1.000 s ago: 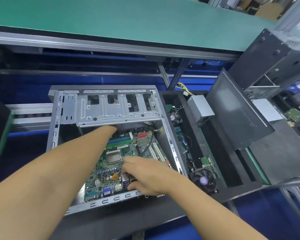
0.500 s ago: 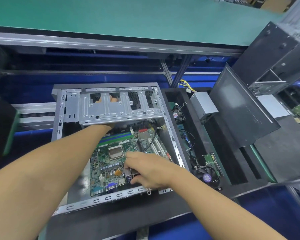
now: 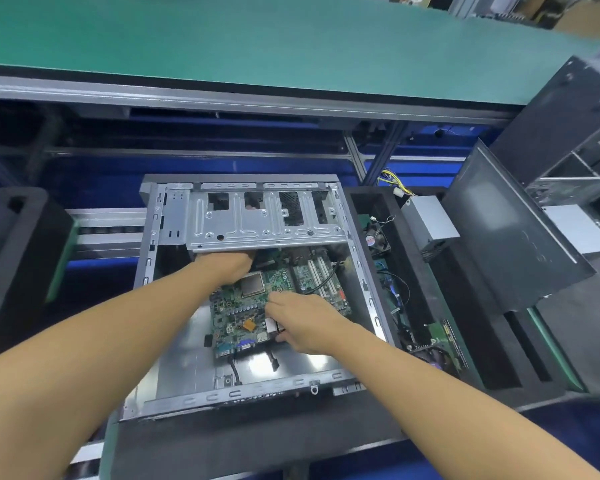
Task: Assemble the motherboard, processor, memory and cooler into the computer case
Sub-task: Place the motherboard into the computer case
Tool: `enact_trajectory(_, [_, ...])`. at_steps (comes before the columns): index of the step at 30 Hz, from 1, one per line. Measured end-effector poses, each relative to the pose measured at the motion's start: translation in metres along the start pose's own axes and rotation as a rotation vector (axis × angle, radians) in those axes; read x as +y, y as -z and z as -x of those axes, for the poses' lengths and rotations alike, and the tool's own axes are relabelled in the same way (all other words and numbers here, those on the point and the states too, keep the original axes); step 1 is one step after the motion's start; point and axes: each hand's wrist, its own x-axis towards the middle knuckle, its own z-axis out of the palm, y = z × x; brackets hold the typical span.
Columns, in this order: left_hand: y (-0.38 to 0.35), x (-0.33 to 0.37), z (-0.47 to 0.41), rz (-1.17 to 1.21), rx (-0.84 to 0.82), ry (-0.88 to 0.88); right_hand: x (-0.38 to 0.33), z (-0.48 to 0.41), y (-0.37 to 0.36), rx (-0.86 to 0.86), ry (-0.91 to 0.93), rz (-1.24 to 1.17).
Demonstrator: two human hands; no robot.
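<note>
Motherboard (image 3: 236,313) inside computer case (image 3: 257,393), right hand (image 3: 302,323) gripping its edge, left hand (image 3: 227,265) with fingers hidden

I see a black foam tray (image 3: 257,441) carrying everything here. The open case (image 3: 243,393) lies flat on its left part, close to the near edge. Right of the case the tray has a long recess. A small fan (image 3: 378,239) sits at the far end of it and the cooler (image 3: 433,358) at the near end, blurred. A grey power supply (image 3: 430,220) rests just right of the fan, with yellow wires (image 3: 390,177) at its far end. A dark panel (image 3: 506,237) leans tilted over the tray's right side. Behind, I see a green bench (image 3: 257,39) running across. Another black tray (image 3: 11,254) stands apart on the left.
</note>
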Motion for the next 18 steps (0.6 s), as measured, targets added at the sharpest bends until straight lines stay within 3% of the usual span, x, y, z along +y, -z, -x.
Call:
enact_trajectory(3, [-0.006, 0.004, 0.017, -0.115, 0.156, -0.229, 0.003, -0.009, -0.002, 0.016, -0.031, 0.024])
enact_trajectory(7, [-0.019, -0.002, 0.043, 0.096, 0.306, -0.151, 0.001, -0.018, -0.007, 0.02, -0.034, 0.045])
enact_trajectory(9, [-0.022, -0.006, 0.058, 0.128, 0.207, 0.004, 0.001, -0.02, -0.009, 0.016, -0.032, 0.055])
enact_trajectory(12, [-0.025, -0.017, 0.076, 0.009, -0.117, 0.162, 0.002, -0.021, -0.012, 0.003, -0.032, 0.086])
enact_trajectory(14, [-0.028, -0.025, 0.085, 0.085, -0.357, 0.199, 0.001, -0.022, -0.012, -0.008, -0.034, 0.092])
enact_trajectory(18, [-0.049, -0.031, 0.101, 0.286, -0.437, 0.217, -0.001, -0.023, -0.012, -0.023, -0.033, 0.103])
